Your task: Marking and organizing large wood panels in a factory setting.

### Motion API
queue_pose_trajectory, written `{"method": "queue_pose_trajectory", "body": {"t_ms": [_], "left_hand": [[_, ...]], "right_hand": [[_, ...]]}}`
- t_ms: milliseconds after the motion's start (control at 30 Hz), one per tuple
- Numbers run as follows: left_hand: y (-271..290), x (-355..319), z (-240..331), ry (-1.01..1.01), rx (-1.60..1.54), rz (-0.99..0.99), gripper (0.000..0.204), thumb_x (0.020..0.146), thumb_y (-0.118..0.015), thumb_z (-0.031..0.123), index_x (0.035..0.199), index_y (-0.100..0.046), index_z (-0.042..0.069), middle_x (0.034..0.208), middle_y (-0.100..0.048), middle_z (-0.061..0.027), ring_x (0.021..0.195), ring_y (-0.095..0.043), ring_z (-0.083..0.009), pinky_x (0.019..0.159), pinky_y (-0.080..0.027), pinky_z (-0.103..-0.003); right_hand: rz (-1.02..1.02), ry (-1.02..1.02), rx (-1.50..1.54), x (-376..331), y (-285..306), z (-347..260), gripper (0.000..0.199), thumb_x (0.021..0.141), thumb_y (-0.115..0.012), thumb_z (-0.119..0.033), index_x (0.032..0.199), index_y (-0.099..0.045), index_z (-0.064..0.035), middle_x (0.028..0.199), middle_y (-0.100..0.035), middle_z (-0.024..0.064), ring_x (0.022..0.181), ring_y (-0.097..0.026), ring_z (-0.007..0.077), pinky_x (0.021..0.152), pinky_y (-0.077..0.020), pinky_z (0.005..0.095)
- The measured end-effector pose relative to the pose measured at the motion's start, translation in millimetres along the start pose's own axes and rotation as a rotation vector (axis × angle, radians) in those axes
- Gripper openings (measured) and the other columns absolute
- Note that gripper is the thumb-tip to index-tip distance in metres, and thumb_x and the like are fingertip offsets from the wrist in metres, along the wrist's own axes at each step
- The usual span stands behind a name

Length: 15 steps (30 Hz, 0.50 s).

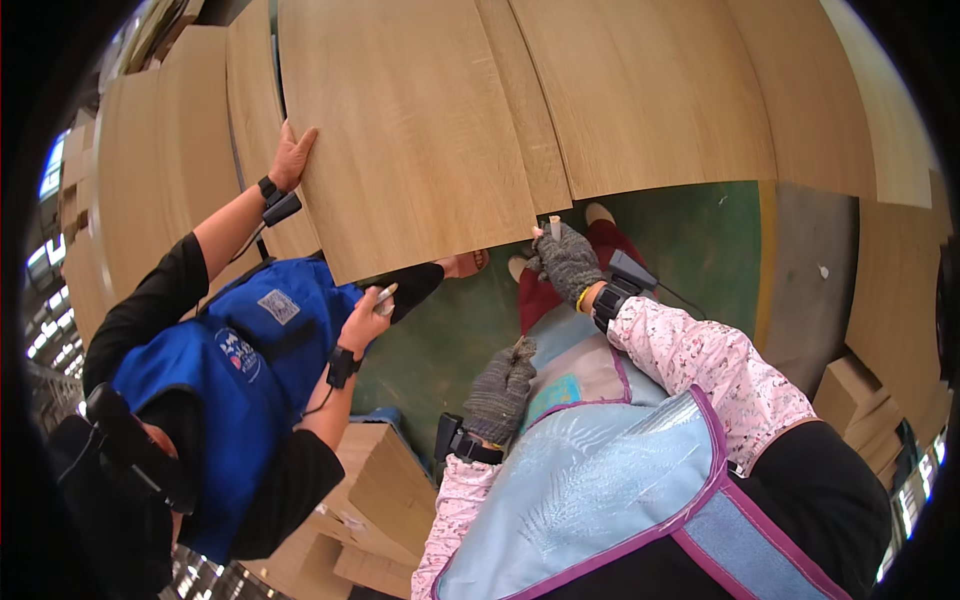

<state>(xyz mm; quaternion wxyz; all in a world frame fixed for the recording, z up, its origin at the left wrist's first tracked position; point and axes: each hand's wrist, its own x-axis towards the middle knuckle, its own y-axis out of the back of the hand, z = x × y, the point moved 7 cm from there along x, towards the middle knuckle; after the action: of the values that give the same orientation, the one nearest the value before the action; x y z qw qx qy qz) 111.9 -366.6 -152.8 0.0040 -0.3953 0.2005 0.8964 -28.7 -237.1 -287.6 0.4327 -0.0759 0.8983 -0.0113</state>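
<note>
Broad wood-grain panels fill the far side; the nearest panel (pixel 420 130) lies with its near right corner just beside the wearer's right hand (pixel 567 262). Opposite stands a co-worker in a blue apron (pixel 215 400), one bare hand (pixel 292 155) on that panel's left edge. Brown boxes (pixel 375 490) crowd the floor behind. The wearer's gloved left hand (pixel 500 393) has its fingers curled together; I can't tell whether they hold anything. The apron bears a round printed emblem (pixel 237 355) and a smaller square code (pixel 279 306). Smallest, a pale stick (pixel 555 228) is clamped in the right fingers.
</note>
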Motion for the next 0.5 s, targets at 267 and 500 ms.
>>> {"method": "queue_pose_trajectory", "body": {"t_ms": [267, 500], "left_hand": [[32, 23, -29, -0.012, -0.033, -0.099, 0.030, 0.096, -0.058, 0.019, 0.123, -0.062, 0.007, 0.086, -0.067, -0.0066, 0.071, -0.060, -0.0124, 0.067, -0.050, -0.029], [40, 32, -38, -0.035, -0.066, -0.113, 0.027, 0.097, -0.058, 0.018, 0.119, -0.064, 0.003, 0.091, -0.067, -0.0076, 0.073, -0.060, -0.0126, 0.068, -0.050, -0.029]], "right_hand": [[-0.016, 0.106, -0.057, -2, 5, 4, 0.024, 0.099, -0.056, -0.031, 0.099, -0.057, -0.0072, 0.070, -0.063, 0.0043, 0.058, -0.060, 0.0123, 0.050, -0.0462, 0.0291], [-0.034, 0.069, 0.203, 3, 15, 31, 0.034, 0.092, -0.066, -0.017, 0.122, -0.057, -0.0047, 0.097, -0.066, 0.0025, 0.073, -0.065, 0.0113, 0.059, -0.0541, 0.0269]]}}
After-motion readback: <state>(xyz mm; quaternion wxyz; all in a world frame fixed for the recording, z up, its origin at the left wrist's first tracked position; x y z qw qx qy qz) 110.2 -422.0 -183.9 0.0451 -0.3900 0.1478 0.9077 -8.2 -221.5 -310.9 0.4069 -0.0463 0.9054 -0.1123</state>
